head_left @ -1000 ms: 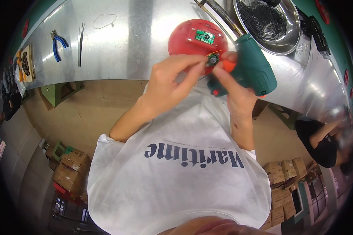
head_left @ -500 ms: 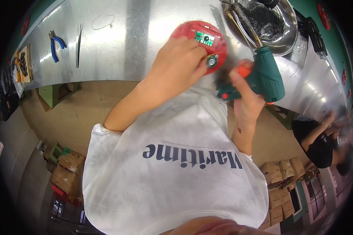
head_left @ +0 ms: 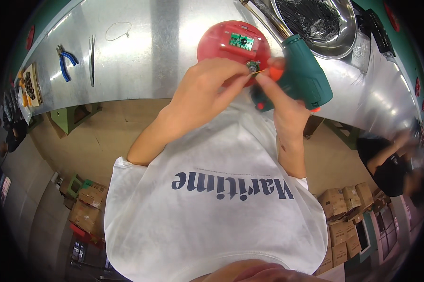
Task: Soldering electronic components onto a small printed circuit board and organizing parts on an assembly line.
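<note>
A round red plastic housing lies on the metal bench, with a green circuit board set in it. Near its lower right edge sits a small round electronic part. Beside that part, my left hand pinches a thin yellow-orange wire between thumb and fingers. My right hand grips a green soldering gun with orange-red parts, its long metal barrel directed away from me. The right thumb comes close to the wire; whether it touches the wire is unclear.
A metal bowl of thin black wires stands at the far right, close to the gun's barrel. Blue-handled pliers, tweezers and a loose wire loop lie left. A co-worker is at right; cardboard boxes stand behind.
My right hand has brought the soldering gun leftward, closer to my left hand. My left hand has shifted down off the housing's middle, its pinch now in plain view. The pliers and tweezers stay put.
</note>
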A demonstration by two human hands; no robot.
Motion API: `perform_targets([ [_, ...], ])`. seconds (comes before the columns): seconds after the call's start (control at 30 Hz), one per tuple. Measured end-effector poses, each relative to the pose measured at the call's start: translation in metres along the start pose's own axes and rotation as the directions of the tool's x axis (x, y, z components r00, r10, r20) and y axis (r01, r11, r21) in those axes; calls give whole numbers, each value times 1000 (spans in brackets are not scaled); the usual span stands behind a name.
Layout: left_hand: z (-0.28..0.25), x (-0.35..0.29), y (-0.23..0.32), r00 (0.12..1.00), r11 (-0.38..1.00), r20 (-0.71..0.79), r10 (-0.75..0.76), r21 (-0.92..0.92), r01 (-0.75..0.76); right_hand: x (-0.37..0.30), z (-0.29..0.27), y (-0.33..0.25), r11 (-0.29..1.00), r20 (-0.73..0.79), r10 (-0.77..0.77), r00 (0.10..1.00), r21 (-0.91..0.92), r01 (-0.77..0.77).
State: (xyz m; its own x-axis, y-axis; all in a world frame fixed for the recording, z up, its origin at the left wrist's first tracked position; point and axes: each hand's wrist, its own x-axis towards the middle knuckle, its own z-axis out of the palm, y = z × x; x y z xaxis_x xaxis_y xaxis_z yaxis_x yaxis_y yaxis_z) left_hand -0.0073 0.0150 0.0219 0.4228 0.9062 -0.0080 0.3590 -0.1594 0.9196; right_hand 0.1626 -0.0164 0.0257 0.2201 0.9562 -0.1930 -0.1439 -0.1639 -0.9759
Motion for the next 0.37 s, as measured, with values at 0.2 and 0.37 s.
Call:
perform_targets([
  [0.2,-4,-4,-5,984,980,28,174,88,-176,1,3,-2,1000,-21,6,1000,-10,-6],
  [0.37,-4,-5,1,996,995,45,82,-59,-80,2,1,-2,998,16,55,998,15,-56],
])
